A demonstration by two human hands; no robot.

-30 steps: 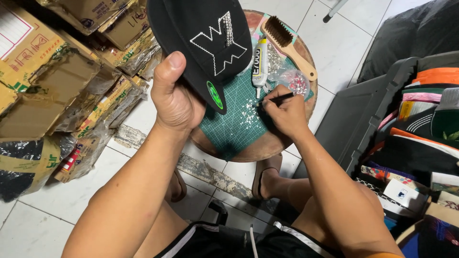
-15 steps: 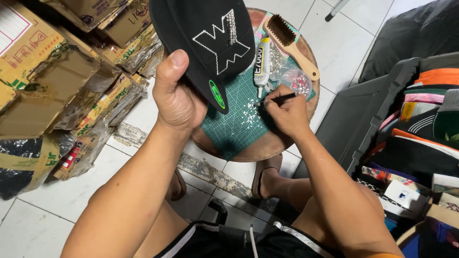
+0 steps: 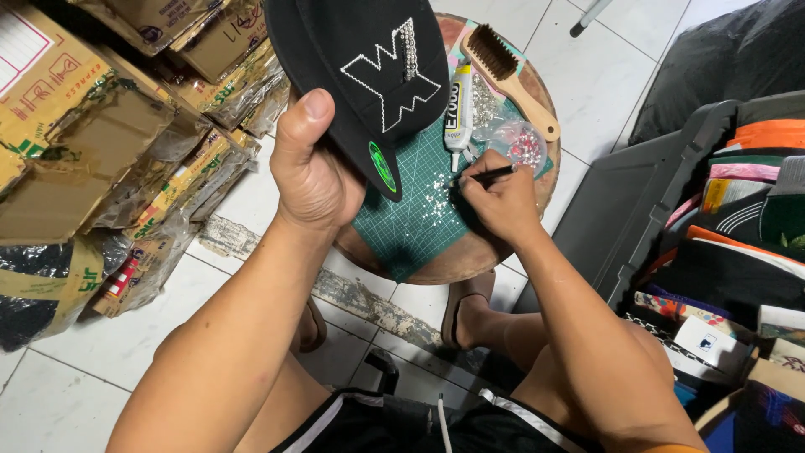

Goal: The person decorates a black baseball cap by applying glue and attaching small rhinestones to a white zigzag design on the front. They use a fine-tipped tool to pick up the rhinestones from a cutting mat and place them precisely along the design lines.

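My left hand [image 3: 312, 172] grips the brim of a black cap [image 3: 360, 67] with a white outlined emblem partly filled with small stones, and holds it up over a round wooden stool [image 3: 470, 252]. My right hand [image 3: 495, 201] pinches a thin black pick-up pen [image 3: 486, 174], its tip down among loose clear rhinestones [image 3: 436, 197] scattered on a green cutting mat [image 3: 411, 226]. A tube of glue [image 3: 458, 117] lies on the mat just beyond the pen.
A wooden brush [image 3: 507, 71] and a small bag of pink stones [image 3: 520, 147] lie on the stool. Flattened cardboard boxes [image 3: 92, 126] pile up at the left. A dark bin with folded clothes [image 3: 738, 218] stands at the right. White tiled floor lies below.
The cap has tilted slightly in my left hand. My right hand has stayed over the rhinestones with the pen.
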